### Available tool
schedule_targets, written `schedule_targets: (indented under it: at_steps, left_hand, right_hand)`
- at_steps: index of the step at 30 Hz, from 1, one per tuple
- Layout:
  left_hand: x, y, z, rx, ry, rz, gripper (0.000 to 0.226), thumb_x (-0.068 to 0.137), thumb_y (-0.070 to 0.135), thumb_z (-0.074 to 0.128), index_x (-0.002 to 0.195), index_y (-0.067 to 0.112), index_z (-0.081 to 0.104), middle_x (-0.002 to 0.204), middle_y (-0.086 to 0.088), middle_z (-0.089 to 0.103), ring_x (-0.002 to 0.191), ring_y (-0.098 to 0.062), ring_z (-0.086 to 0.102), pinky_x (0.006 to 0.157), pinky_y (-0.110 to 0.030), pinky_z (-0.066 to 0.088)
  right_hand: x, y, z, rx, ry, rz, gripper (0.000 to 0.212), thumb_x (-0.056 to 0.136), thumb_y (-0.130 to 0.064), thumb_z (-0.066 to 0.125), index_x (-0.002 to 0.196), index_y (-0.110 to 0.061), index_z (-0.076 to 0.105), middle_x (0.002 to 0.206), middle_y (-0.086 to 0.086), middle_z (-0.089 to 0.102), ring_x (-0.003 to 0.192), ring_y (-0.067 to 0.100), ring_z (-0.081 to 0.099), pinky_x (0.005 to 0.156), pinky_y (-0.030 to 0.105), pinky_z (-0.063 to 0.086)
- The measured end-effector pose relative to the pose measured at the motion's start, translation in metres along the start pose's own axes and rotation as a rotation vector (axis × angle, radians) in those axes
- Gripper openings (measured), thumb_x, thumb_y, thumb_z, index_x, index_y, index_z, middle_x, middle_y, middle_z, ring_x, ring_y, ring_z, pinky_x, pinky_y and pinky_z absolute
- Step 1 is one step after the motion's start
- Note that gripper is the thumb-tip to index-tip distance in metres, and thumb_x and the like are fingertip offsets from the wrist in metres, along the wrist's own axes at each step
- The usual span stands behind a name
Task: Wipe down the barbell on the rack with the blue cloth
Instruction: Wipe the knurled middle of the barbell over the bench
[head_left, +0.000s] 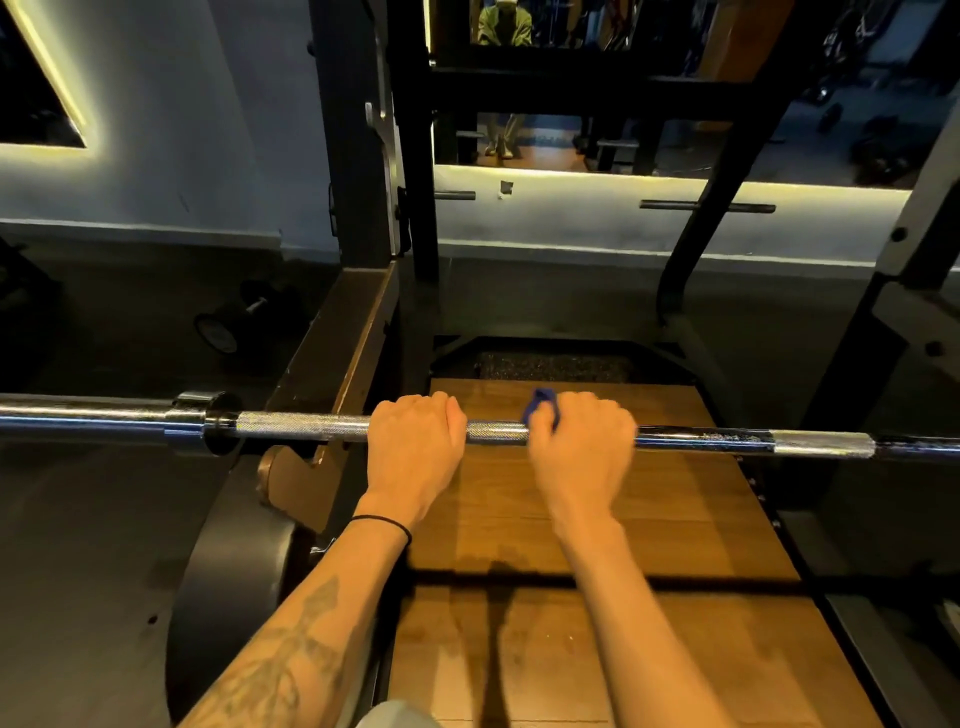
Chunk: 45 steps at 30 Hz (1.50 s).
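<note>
Under the curled right-hand fingers (597, 410), the cloth (541, 408) is pressed onto the bar (306, 427), one corner showing at the thumb side. Bare knurling just beside is gripped by the left hand (415, 439). Bar is held level above the wooden platform (649, 639).

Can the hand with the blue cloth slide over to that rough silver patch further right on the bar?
Probably yes. The right hand grips the blue cloth round the long steel barbell, and the smooth dark stretch up to the rough silver patch is bare, with nothing on it.
</note>
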<state>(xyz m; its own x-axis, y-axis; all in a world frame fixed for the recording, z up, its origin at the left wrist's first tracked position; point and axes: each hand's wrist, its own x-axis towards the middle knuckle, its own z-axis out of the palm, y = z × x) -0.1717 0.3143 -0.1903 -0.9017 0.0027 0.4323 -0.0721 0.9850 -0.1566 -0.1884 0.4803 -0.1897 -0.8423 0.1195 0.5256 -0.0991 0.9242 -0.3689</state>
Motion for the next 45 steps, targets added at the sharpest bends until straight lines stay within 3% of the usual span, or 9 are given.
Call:
schedule_targets:
  at_steps: [8,13,18,21,27,31,34,38,45]
  left_hand:
    - [0.001,-0.003,-0.001,-0.121,0.036,-0.054,0.029,0.100,0.033,0.050,0.075,0.020,0.052,0.061,0.003,0.045,0.047,-0.016,0.042,0.049,-0.034,0.033]
    - [0.003,0.001,0.003,-0.256,0.129,-0.122,0.034,0.100,0.034,0.049,0.069,0.022,0.042,0.055,0.009,0.035,0.046,-0.011,0.033,0.054,-0.031,0.026]
    - [0.010,-0.002,0.008,-0.246,0.089,-0.086,0.037,0.104,0.033,0.041,0.068,0.023,0.045,0.057,0.009,0.038,0.048,-0.012,0.037,0.056,-0.034,0.034]
    - [0.015,0.001,0.009,-0.147,0.000,-0.049,0.048,0.104,0.035,0.025,0.078,0.016,0.061,0.063,0.004,0.046,0.054,-0.018,0.044,0.054,-0.037,0.038]
    - [0.012,0.002,0.007,-0.113,0.080,-0.098,0.050,0.104,0.035,0.046,0.059,0.016,0.058,0.054,0.000,0.045,0.054,-0.021,0.044,0.051,-0.037,0.032]
    - [0.008,0.003,0.004,-0.181,0.097,-0.094,0.044,0.097,0.027,0.063,0.056,0.012,0.058,0.048,-0.001,0.045,0.051,-0.023,0.045,0.049,-0.037,0.031]
    - [0.006,0.001,0.006,0.010,0.001,-0.004,0.009,0.094,0.019,0.067,0.096,0.011,0.070,0.057,-0.002,0.051,0.054,-0.022,0.044,0.050,-0.035,0.029]
    - [0.005,0.004,0.000,0.157,-0.171,0.068,0.051,0.101,0.026,0.053,0.148,0.015,0.036,0.082,-0.002,0.049,0.071,-0.020,0.042,0.062,-0.034,0.036]
    - [-0.017,0.005,0.004,-0.134,0.078,-0.010,0.023,0.104,0.027,0.043,0.091,0.019,0.060,0.074,0.002,0.045,0.067,-0.019,0.042,0.066,-0.034,0.031]
  right_hand:
    - [0.004,0.010,0.007,-0.017,-0.190,-0.466,0.030,0.100,-0.044,0.039,0.097,-0.024,0.062,0.087,-0.004,0.060,0.078,0.018,0.055,0.072,0.039,0.046]
    - [0.019,0.084,-0.019,-0.079,-0.022,-0.252,0.029,0.098,-0.038,0.037,0.078,-0.022,0.051,0.073,-0.004,0.049,0.067,0.021,0.050,0.064,0.034,0.030]
    - [0.004,0.040,-0.007,0.004,-0.005,-0.018,0.023,0.100,-0.034,0.042,0.080,-0.025,0.049,0.079,-0.008,0.049,0.077,0.012,0.044,0.082,0.036,0.043]
    - [-0.011,-0.012,0.012,0.028,-0.080,-0.155,0.025,0.098,-0.039,0.039,0.092,-0.024,0.059,0.088,-0.006,0.056,0.085,0.014,0.051,0.088,0.036,0.045]
    - [0.003,0.011,0.008,0.015,-0.128,-0.432,0.028,0.099,-0.038,0.038,0.095,-0.023,0.060,0.086,-0.004,0.058,0.078,0.019,0.053,0.074,0.037,0.043]
    - [0.016,0.060,-0.012,-0.020,-0.028,-0.261,0.028,0.099,-0.038,0.034,0.077,-0.024,0.045,0.074,-0.007,0.043,0.067,0.017,0.044,0.066,0.033,0.029]
    - [0.009,0.057,-0.015,-0.017,0.036,-0.084,0.025,0.097,-0.036,0.034,0.077,-0.024,0.044,0.076,-0.008,0.039,0.071,0.015,0.041,0.072,0.033,0.033]
    - [-0.006,-0.010,0.002,-0.005,-0.141,-0.083,0.033,0.096,-0.043,0.032,0.088,-0.024,0.057,0.085,-0.006,0.054,0.082,0.015,0.052,0.086,0.038,0.046]
    - [-0.019,0.006,0.001,0.065,-0.139,-0.432,0.026,0.095,-0.032,0.044,0.112,-0.022,0.061,0.099,-0.005,0.059,0.091,0.017,0.054,0.087,0.034,0.044]
